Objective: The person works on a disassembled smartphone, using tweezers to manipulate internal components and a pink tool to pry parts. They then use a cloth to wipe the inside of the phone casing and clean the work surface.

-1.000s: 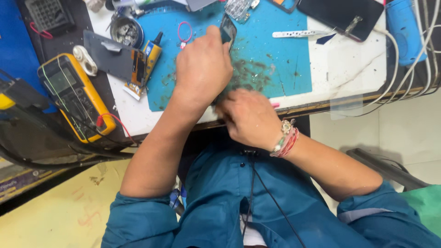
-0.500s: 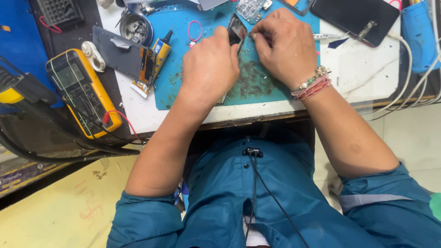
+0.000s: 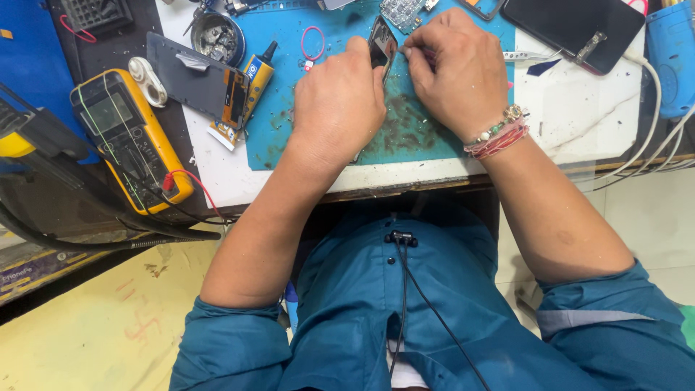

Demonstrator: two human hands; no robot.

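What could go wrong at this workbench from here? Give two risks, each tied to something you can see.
1. The left hand props the small dark phone part on edge while the right hand works a thin tool against it; a slip might scratch the part or jab a finger.
2. The blue mat is littered with dark debris, so any tiny piece dropped there could easily be lost.

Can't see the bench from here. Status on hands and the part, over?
Left hand holds small dark phone part upright on blue mat. Right hand pinches thin tool at its edge. Nothing between them; glue tube lies left.
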